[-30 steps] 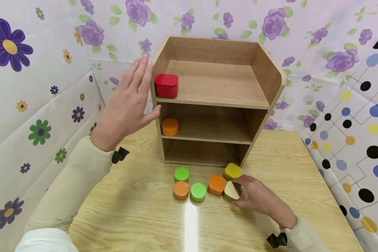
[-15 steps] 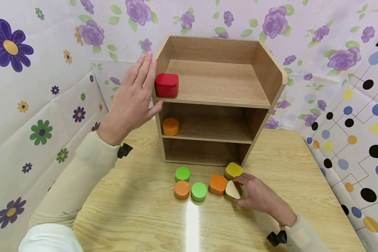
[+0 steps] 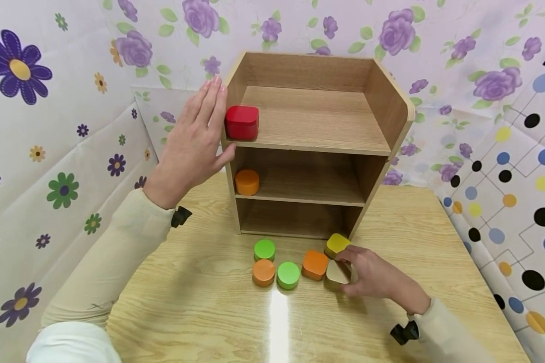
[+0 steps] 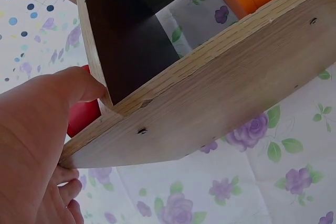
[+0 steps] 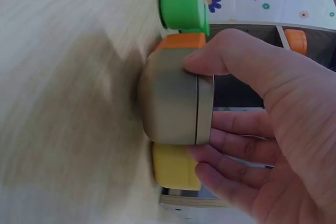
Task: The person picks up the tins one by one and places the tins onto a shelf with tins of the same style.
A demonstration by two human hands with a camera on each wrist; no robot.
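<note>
A small wooden shelf unit [image 3: 309, 151] stands on the table. My left hand [image 3: 193, 141] lies with straight fingers along its left side, the thumb at the front edge. On the top shelf near that hand sits a red lidded box [image 3: 242, 123]; an orange round box [image 3: 247, 182] is on the shelf below. My right hand [image 3: 374, 275] grips a beige lidded box [image 5: 173, 98] between thumb and fingers. Close beside it are a yellow box [image 3: 337, 245] and an orange square box [image 3: 315, 265]. The fingers' far-side contact is partly hidden in the right wrist view.
Left of the orange square box stand two green round boxes [image 3: 288, 275] and an orange round one [image 3: 264, 273], in front of the shelf unit. The wooden table [image 3: 200, 302] reaches patterned cloth walls [image 3: 490, 126] at the back and sides.
My left hand has moved slightly right and up against the shelf unit's side. My right hand keeps hold of the beige box and has shifted only a little.
</note>
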